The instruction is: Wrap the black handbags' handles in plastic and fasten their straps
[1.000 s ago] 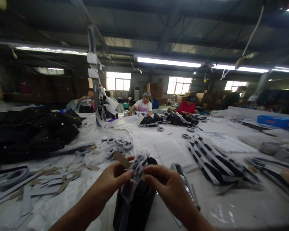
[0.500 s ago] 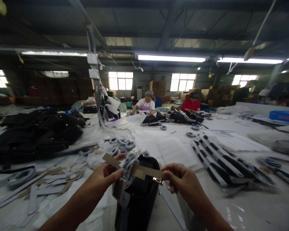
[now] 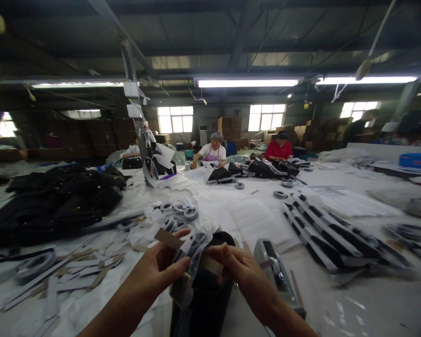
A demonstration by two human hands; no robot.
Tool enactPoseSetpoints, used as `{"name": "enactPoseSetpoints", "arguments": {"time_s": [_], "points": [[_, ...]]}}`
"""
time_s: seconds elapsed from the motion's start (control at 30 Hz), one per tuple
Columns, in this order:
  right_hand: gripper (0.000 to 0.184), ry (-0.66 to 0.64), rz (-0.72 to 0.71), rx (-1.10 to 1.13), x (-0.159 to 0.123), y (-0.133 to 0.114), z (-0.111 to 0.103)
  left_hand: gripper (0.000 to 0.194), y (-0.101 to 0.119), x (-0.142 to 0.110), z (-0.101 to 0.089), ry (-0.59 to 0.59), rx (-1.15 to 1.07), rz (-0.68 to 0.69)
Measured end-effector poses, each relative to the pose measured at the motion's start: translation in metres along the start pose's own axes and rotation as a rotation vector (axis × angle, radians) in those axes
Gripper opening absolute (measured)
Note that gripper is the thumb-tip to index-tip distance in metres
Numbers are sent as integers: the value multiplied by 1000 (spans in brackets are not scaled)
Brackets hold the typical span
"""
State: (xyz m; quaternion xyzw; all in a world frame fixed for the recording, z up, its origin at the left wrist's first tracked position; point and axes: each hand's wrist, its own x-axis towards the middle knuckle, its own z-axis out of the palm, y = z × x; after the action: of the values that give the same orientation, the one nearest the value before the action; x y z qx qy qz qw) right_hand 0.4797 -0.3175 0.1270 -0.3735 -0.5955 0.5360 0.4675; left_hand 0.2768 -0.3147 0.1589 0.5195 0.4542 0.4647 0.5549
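Note:
A black bag (image 3: 205, 304) stands upright on the table in front of me, its top partly hidden by my hands. At its upper left, my left hand (image 3: 161, 267) is closed with thumb and fingers around a bundle in clear plastic wrap (image 3: 196, 248) and a brown cardboard strip (image 3: 168, 238) that juts out to the left. To the right of the wrap, my right hand (image 3: 240, 271) pinches a brown cardboard piece (image 3: 212, 265) over the bag's opening. Whether both cardboard ends belong to one strip is hidden by the wrap.
A tape dispenser (image 3: 277, 271) sits right of the bag. Cardboard strips (image 3: 80, 274) lie scattered at left, below a pile of black bags (image 3: 63, 196). Wrapped rolls (image 3: 191, 213) lie beyond my left hand. Black-and-white wrapped straps (image 3: 323, 229) are at right. Co-workers (image 3: 212, 152) sit across the table.
My right hand first drew a cardboard end out to the right, then came back left against the plastic wrap. My left hand kept its hold near the bag's top.

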Motion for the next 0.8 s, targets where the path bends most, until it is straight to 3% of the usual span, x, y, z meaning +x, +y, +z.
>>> {"name": "enactPoseSetpoints", "arguments": {"time_s": [0.23, 0.47, 0.63, 0.8], "points": [[36, -140, 21, 195, 2, -14, 23, 60, -8, -4, -2, -20, 17, 47], [38, -103, 72, 275, -3, -13, 26, 54, -10, -5, -6, -117, 147, 108], [32, -69, 24, 136, -2, -16, 21, 55, -7, -7, -2, -162, 113, 96], [32, -30, 19, 85, 1, -22, 19, 51, -13, -5, 2, -83, 53, 168]]}}
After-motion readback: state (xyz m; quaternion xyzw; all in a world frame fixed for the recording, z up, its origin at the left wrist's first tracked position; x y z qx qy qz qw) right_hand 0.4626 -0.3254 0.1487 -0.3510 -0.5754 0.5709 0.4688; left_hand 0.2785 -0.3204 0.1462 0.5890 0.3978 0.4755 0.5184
